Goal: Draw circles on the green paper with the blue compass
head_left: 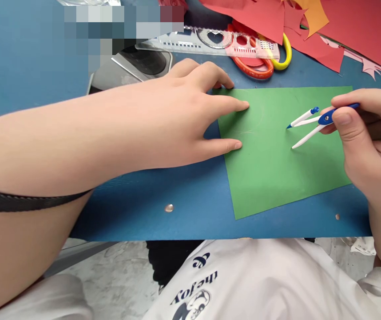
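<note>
Part of the green paper (287, 178) is covered by the left hand (204, 102) and the right hand (377, 133). The right hand is cut off by the edge. Part of the compass (326, 118) is hidden by fingers. The scissors (259, 76) are partly covered by red paper (260, 18). A grey thing (117, 69) is half hidden by the left arm (60, 129). The top left is blurred into squares (110, 24).

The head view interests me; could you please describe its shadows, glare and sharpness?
In the head view, soft shadows fall beneath the left hand on green paper and blue tabletop, a silver stud glints, the drawing compass looks fairly sharp, and pixelation hides part of the upper left.
</note>
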`<state>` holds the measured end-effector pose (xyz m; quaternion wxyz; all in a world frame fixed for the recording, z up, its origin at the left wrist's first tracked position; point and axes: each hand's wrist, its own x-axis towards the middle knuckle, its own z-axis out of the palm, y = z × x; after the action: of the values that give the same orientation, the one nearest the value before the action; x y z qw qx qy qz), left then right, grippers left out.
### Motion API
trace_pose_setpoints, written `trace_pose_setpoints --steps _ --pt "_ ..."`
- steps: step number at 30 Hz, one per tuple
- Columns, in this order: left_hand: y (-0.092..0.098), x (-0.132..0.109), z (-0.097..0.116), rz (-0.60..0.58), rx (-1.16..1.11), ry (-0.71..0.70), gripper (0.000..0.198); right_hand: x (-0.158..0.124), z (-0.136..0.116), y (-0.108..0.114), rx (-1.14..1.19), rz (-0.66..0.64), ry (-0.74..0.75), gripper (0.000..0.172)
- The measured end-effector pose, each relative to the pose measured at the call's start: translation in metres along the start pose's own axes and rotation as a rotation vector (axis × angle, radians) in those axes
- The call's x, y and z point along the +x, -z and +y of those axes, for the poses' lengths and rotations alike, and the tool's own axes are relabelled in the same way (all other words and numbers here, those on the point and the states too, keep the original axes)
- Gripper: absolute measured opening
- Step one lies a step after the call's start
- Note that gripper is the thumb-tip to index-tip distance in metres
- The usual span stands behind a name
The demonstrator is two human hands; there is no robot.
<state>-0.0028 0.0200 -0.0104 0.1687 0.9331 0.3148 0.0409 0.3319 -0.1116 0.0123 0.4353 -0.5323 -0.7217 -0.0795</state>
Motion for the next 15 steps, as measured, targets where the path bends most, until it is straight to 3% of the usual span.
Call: trace_pose_setpoints --steps 5,9,15 --pt "-0.002 -0.002 -0.003 -0.015 -0.016 -0.006 0.099 0.006 -0.005 -0.001 0.06 -0.081 -0.015 0.022" --pt "0.0 -0.003 -0.001 0.017 -0.009 -0.011 0.087 0.024 -0.015 -0.013 0.17 -0.223 -0.051 0.039" --pt "0.003 -0.002 0.002 0.016 0.01 0.011 0.075 0.042 -0.025 -0.022 0.188 -0.256 -0.044 0.042"
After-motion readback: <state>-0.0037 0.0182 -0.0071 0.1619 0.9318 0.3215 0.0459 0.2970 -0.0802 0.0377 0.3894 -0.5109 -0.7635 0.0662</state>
